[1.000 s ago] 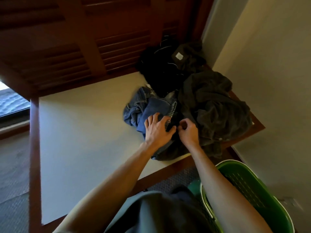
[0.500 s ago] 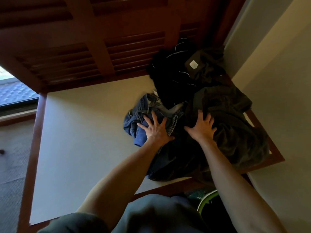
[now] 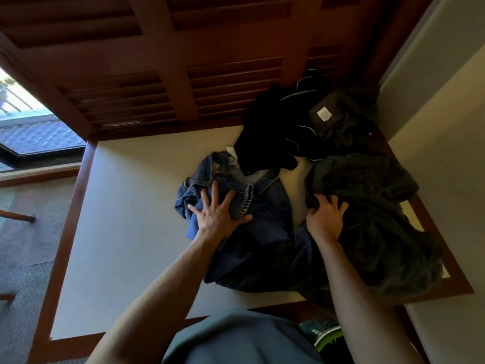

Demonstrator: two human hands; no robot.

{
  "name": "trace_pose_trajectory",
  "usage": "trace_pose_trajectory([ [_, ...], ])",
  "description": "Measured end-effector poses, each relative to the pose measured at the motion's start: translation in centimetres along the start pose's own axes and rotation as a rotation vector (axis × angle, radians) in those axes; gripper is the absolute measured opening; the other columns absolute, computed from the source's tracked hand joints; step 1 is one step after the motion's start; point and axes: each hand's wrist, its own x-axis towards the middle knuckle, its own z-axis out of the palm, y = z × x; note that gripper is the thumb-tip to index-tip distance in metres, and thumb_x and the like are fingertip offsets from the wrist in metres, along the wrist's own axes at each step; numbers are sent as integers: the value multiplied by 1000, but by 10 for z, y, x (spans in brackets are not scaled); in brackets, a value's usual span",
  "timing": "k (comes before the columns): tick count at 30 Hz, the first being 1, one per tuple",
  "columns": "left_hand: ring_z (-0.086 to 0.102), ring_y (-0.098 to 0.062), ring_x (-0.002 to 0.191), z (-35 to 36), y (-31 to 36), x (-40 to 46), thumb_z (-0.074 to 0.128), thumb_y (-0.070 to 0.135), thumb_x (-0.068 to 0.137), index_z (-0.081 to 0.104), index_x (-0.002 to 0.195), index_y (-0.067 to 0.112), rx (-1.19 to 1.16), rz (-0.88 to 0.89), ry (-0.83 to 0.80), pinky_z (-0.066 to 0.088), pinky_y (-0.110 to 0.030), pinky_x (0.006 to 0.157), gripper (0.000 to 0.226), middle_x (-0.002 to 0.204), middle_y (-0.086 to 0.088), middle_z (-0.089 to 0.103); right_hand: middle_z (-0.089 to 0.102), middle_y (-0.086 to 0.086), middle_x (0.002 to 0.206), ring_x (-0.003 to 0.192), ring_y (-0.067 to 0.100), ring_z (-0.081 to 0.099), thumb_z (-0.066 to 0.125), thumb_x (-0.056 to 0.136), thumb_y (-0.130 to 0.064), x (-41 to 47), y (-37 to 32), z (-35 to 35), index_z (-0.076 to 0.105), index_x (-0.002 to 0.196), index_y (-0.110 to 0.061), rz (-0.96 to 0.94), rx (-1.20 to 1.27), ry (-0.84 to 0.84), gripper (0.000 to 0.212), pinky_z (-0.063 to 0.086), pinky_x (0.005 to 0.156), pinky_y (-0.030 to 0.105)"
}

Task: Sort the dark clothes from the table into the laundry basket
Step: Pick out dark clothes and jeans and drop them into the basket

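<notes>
Left hand (image 3: 217,216) flat with fingers spread on blue jeans (image 3: 262,227), right hand (image 3: 326,219) at its 3 o'clock, fingers clamped on dark grey garment (image 3: 380,227), table (image 3: 126,219) beneath

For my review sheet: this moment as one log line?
left hand flat on jeans | right hand grips dark green garment | basket empty-handed

louvered wooden doors (image 3: 210,74) behind | window (image 3: 31,122) far left | carpet (image 3: 23,258) below
</notes>
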Motion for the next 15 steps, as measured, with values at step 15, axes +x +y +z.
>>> trace_pose_trajectory([
  [15, -11, -32, 154, -42, -203, -22, 86, 52, 65, 29, 149, 53, 119, 88, -38, 8, -76, 114, 102, 168, 7, -8, 53, 7, 131, 124, 28, 47, 51, 89, -2, -57, -62, 46, 64, 116, -13, -90, 29, -198, 32, 44, 96, 40],
])
